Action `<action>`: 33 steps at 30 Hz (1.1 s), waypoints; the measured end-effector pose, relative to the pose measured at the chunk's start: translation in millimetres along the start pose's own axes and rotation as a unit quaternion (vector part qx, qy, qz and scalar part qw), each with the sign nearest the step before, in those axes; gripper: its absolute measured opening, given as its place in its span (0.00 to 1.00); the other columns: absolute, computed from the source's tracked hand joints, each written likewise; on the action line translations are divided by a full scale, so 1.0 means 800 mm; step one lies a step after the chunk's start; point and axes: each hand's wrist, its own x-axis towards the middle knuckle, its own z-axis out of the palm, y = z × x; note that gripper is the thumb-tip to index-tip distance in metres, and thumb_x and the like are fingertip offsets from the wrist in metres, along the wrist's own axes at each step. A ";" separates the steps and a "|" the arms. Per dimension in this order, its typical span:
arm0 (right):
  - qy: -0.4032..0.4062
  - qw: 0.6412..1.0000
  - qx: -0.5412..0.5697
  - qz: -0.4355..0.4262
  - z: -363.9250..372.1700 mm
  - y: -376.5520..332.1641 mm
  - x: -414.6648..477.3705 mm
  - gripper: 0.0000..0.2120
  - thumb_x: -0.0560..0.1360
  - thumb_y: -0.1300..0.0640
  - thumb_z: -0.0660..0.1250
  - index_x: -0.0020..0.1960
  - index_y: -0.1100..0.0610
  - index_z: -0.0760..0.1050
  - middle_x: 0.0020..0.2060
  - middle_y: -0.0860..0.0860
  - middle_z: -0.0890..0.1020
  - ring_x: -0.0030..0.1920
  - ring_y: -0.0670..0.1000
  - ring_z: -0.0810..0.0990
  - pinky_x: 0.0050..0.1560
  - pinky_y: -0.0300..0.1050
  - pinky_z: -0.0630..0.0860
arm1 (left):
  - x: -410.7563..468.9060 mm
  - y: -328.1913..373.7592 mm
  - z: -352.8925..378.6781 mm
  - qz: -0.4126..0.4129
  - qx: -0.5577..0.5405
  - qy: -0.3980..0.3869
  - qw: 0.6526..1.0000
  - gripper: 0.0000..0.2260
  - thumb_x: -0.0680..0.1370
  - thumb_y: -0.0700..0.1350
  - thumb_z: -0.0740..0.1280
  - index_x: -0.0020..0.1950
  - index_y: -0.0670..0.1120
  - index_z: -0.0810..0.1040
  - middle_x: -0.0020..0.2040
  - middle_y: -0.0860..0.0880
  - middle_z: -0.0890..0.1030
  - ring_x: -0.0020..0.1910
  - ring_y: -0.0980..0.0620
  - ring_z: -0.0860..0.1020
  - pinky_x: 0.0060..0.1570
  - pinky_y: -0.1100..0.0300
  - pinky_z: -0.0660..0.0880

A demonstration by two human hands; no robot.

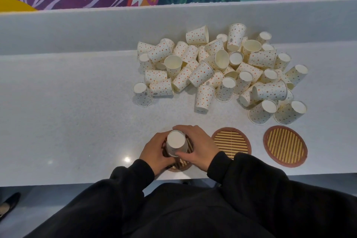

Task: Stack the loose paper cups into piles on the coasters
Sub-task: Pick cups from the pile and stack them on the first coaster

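Observation:
An upside-down dotted paper cup [176, 142] stands on the left coaster [180, 165], which my hands mostly hide. My left hand [155, 150] wraps the cup's left side and my right hand [195, 146] wraps its right side. I cannot tell whether it is one cup or a short pile. Two more round striped coasters lie bare: the middle coaster [231, 142] beside my right hand and the right coaster [285, 146]. A heap of several loose dotted cups [222, 71] lies farther back on the counter, some upright, some tipped, some inverted.
The white counter [77, 112] has a raised back ledge [96, 31] under a colourful mural. Its front edge runs just behind my wrists. A dark shoe [8, 204] shows on the floor at lower left.

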 end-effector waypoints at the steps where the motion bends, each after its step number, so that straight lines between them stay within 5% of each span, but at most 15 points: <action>1: -0.004 1.000 0.005 0.008 0.004 0.005 0.000 0.31 0.73 0.42 0.74 0.73 0.42 0.68 0.66 0.41 0.76 0.62 0.42 0.70 0.63 0.36 0.64 | 0.000 0.000 0.000 0.001 0.001 0.002 1.000 0.33 0.65 0.53 0.84 0.61 0.71 0.68 0.59 0.67 0.74 0.56 0.74 0.72 0.49 0.80 0.68; 12: -0.046 0.998 0.019 0.043 0.007 0.029 0.001 0.34 0.72 0.42 0.77 0.75 0.43 0.67 0.70 0.43 0.75 0.66 0.39 0.69 0.67 0.35 0.61 | 0.007 -0.018 0.003 -0.002 0.000 0.001 1.000 0.35 0.63 0.53 0.84 0.65 0.64 0.71 0.60 0.65 0.77 0.59 0.65 0.76 0.56 0.73 0.70; 18: -0.053 0.997 0.024 0.044 0.009 0.034 0.003 0.36 0.72 0.40 0.76 0.75 0.42 0.67 0.71 0.43 0.75 0.69 0.43 0.71 0.69 0.37 0.63 | 0.012 -0.021 0.002 -0.009 -0.005 -0.006 1.000 0.34 0.61 0.51 0.86 0.62 0.62 0.74 0.57 0.64 0.78 0.55 0.69 0.76 0.49 0.79 0.70; 27: -0.050 0.997 0.044 0.039 0.008 0.035 0.002 0.35 0.70 0.38 0.76 0.73 0.38 0.67 0.69 0.38 0.75 0.67 0.39 0.72 0.71 0.42 0.68 | 0.013 -0.016 -0.001 0.004 0.012 -0.021 1.000 0.35 0.63 0.52 0.85 0.63 0.65 0.70 0.57 0.67 0.75 0.57 0.66 0.75 0.53 0.74 0.69; 33: -0.106 0.993 0.010 0.059 -0.024 0.036 0.010 0.37 0.73 0.52 0.76 0.76 0.42 0.63 0.68 0.44 0.75 0.59 0.41 0.74 0.63 0.40 0.75 | 0.019 -0.018 -0.033 0.042 0.049 -0.052 0.997 0.50 0.59 0.61 0.84 0.77 0.61 0.64 0.64 0.61 0.71 0.59 0.63 0.73 0.58 0.69 0.69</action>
